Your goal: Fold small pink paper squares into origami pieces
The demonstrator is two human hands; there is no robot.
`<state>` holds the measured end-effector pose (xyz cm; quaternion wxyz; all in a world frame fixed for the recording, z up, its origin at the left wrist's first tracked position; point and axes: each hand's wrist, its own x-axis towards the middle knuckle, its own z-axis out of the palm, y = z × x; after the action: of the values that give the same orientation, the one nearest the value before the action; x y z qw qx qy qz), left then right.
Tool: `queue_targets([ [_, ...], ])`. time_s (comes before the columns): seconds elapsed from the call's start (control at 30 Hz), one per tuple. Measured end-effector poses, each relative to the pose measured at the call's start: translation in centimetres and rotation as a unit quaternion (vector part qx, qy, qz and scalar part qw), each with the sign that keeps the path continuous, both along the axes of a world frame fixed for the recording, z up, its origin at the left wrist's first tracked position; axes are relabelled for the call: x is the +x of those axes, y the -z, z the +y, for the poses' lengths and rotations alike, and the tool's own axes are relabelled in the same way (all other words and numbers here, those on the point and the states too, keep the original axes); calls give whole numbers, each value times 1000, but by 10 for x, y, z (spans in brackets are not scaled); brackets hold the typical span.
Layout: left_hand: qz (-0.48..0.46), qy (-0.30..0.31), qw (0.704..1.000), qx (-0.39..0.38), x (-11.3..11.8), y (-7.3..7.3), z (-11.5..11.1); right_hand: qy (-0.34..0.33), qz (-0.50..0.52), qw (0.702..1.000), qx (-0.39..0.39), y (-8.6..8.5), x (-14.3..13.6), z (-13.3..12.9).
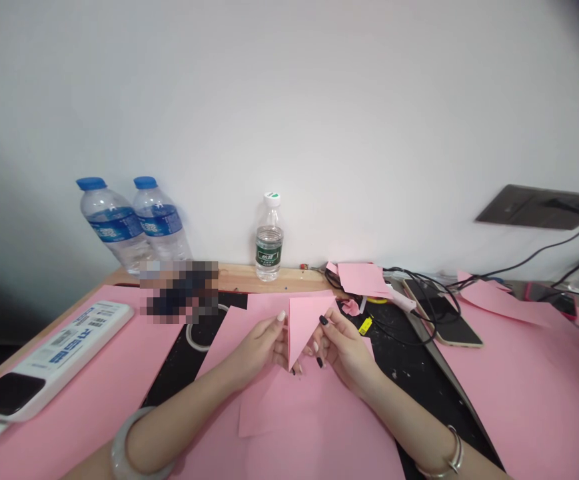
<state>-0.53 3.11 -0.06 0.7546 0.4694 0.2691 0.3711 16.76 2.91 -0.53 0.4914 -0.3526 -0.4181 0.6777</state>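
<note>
Folded pink paper (302,325), in the shape of a triangle with its point downward, is held up between the two hands, above the desk (234,275). The left hand (259,347) has its grip narrow on the upright edge, with the thumb beside this edge and some fingers behind the paper. The right hand (352,350) also has a narrow grip, which holds the slanted edge.

Below the grip lies a large pink sheet (314,433), covering one part of a black mat (409,393). Beyond the grip, near the wall (319,120), a small bottle with green label (269,243) stands upright. Farther to the left of the grip, two bottles with blue caps (116,227) stand tilted in the view, and nearer lies a white device (64,357) with a dark panel. To the right of the grip are a yellow tag (366,326), small pink papers (362,279), black cables (414,271) and a phone (442,310).
</note>
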Motion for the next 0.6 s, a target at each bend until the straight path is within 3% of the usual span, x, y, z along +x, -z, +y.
queue_targets([
  [0.4,7,-25,1000,14,2,0,0,-16,13,1000,23,4,1,1],
  [0.6,105,-24,992,73,1,-4,-4,-46,-38,997,44,4,-2,-3],
])
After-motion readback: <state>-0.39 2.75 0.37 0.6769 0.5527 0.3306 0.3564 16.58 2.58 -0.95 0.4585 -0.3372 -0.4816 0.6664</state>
